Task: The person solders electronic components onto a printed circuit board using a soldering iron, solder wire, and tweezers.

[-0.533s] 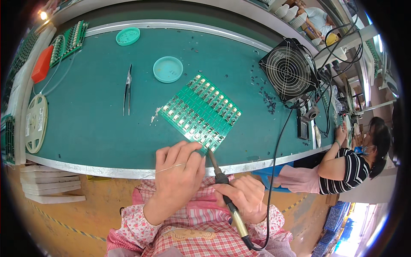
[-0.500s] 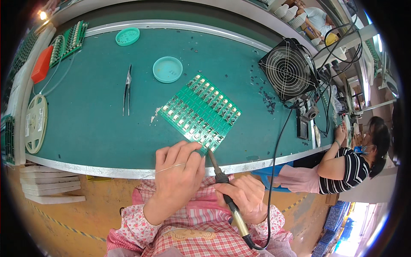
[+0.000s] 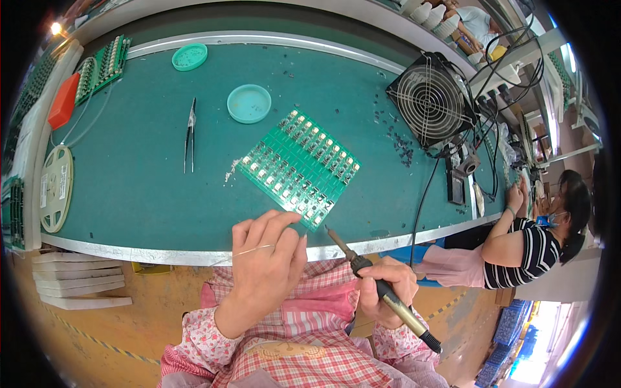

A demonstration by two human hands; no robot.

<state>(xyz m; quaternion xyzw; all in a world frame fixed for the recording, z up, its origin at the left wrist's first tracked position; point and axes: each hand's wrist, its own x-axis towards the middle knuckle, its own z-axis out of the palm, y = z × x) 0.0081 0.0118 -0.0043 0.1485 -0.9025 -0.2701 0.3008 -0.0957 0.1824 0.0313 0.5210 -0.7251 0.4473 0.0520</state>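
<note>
A green circuit board panel (image 3: 301,169) with rows of small components lies tilted on the bench. My left hand (image 3: 265,249) is at its near corner, fingers curled, fingertips by the board's edge. A thin solder wire (image 3: 257,250) runs across these fingers; its working end is hidden. My right hand (image 3: 391,288) grips a soldering iron (image 3: 394,304) by its dark handle. The iron's tip is just right of the board's near corner, apart from it. Small pale bits (image 3: 231,171) lie beside the board's left corner.
Tweezers (image 3: 189,139) and two turquoise dishes (image 3: 249,103) lie farther back. At right stand a fan (image 3: 430,100), scattered dark bits (image 3: 403,152) and cables. A reel (image 3: 57,187), a red box (image 3: 63,100) and more boards (image 3: 103,68) line the left. A co-worker (image 3: 517,249) sits at right.
The soldering iron has moved right and off the board's near corner, with its handle swung out to the right. My left hand has barely moved.
</note>
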